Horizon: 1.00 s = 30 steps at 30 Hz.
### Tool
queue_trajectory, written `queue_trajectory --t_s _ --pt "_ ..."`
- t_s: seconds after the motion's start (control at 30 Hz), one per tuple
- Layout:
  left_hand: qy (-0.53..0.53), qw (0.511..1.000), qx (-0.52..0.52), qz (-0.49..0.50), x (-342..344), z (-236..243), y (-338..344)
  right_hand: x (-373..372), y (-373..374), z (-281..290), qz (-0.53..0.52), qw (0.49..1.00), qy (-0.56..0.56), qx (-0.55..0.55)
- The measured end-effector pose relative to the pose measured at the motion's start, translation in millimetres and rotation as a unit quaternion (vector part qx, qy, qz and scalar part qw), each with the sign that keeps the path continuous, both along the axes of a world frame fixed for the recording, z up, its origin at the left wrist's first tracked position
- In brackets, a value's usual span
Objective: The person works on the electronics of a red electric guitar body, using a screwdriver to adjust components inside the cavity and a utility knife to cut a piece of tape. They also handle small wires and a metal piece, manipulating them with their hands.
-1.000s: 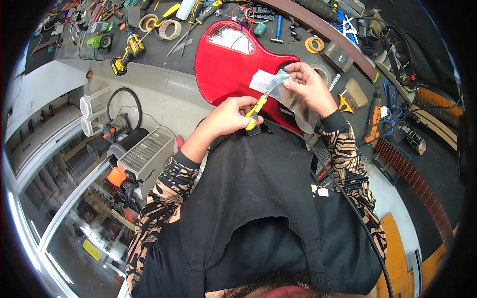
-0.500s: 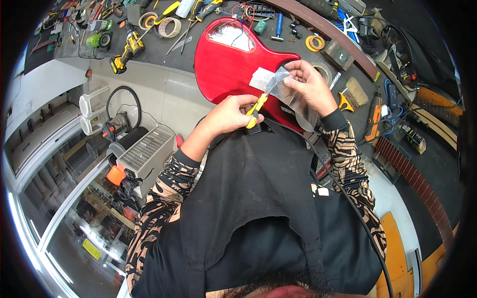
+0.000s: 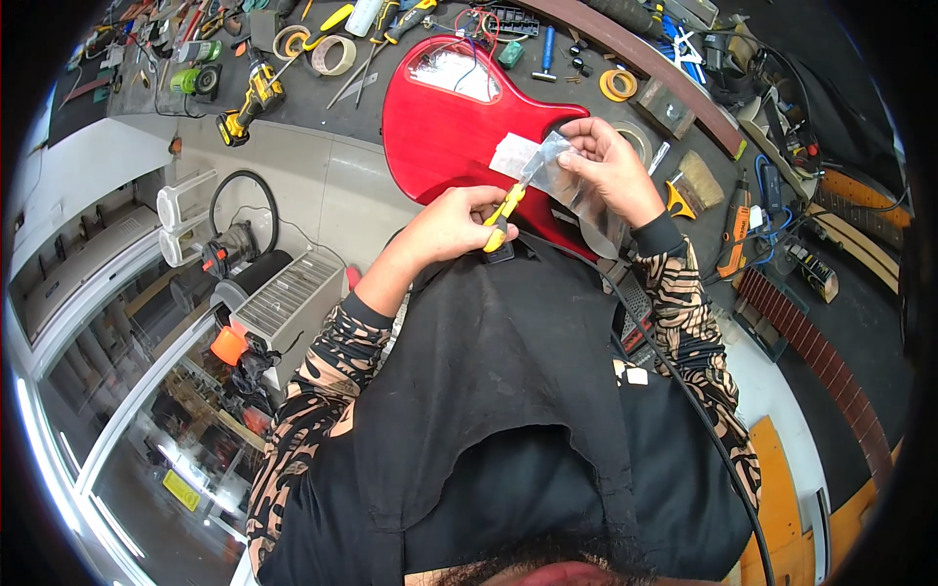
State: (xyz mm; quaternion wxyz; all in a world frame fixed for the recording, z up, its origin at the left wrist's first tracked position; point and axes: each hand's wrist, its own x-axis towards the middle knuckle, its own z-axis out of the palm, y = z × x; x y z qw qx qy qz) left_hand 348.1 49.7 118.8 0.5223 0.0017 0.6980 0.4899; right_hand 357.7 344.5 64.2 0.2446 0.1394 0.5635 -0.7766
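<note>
In my left hand (image 3: 451, 227) is a yellow-and-black screwdriver (image 3: 503, 217), its fingers closed round the handle. The metal tip points up and to the right, at the edge of a clear plastic bag (image 3: 581, 193). My right hand (image 3: 614, 168) pinches that bag between thumb and fingers. Beneath both hands lies a glossy red guitar body (image 3: 440, 137) with an open cavity (image 3: 454, 73) showing wires. A small white piece (image 3: 513, 154), paper or label, shows beside the bag over the red surface; whether it belongs to the bag I cannot tell.
Rolls of tape (image 3: 334, 55), a yellow drill (image 3: 252, 98) and loose tools lie along the bench to the left. At the right are a brush (image 3: 696, 186), an orange tool (image 3: 735, 234) and a fretted neck (image 3: 811, 337). A black cable (image 3: 684, 381) runs over my right side.
</note>
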Motion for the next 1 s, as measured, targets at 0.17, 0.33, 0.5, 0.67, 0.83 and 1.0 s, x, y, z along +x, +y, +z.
queue_trajectory --t_s 0.17,0.33,0.5,0.67,0.83,1.0 --pt "0.009 1.000 -0.002 -0.011 -2 1 2 0 1 -2 0.002 1.000 -0.003 0.002" --pt "-0.011 0.999 -0.014 -0.037 -9 7 4 0 1 -3 0.003 1.000 -0.003 0.006" --pt "-0.012 0.999 -0.009 -0.035 -8 3 2 -1 2 -7 0.006 1.000 0.002 0.005" --pt "0.007 1.000 -0.002 -0.022 -6 3 3 0 1 -8 -0.001 1.000 0.002 0.004" --pt "-0.015 0.999 0.000 -0.032 -5 -4 0 1 1 -11 0.000 1.000 0.001 0.002" --pt "-0.042 0.999 0.014 -0.026 -2 -7 -2 2 0 -12 -0.001 1.000 -0.001 0.001"
